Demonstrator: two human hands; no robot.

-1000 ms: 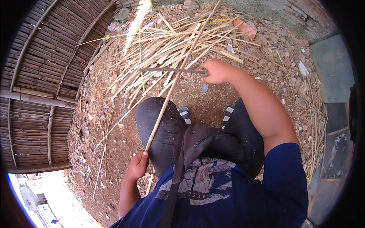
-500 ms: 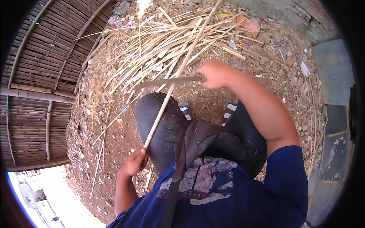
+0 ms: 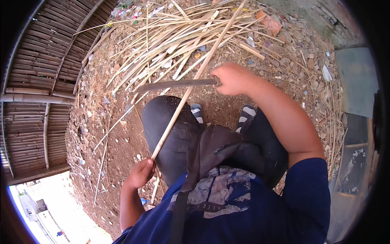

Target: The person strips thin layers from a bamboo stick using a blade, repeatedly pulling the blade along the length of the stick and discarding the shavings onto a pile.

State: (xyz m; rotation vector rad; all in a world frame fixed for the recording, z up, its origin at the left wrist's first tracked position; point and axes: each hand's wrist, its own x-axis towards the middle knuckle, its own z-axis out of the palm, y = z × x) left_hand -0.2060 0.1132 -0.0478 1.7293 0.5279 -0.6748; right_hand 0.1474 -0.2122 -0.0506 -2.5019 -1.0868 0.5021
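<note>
A long pale bamboo strip (image 3: 178, 109) slants from my left side across my left knee and up over the pile. Its near end is gripped by my left hand (image 3: 141, 173), thumb on top. My right hand (image 3: 228, 79) is wrapped around the handle of a machete (image 3: 174, 84), a long dark blade pointing left. The blade lies across the bamboo strip just beyond my knee and looks to be touching it. Beyond my hands lies a loose pile of split bamboo strips (image 3: 162, 46) on the ground.
A bamboo slat wall (image 3: 36, 73) rises at the left. Stony, littered ground (image 3: 122, 142) surrounds my feet. A broken brick (image 3: 270, 23) lies at the far right of the pile. Grey-green panels (image 3: 357, 81) stand along the right side.
The machete blade has levelled slightly, its tip shifting left. My left hand and the bamboo strip's near end have moved a little left; the view has shifted slightly.
</note>
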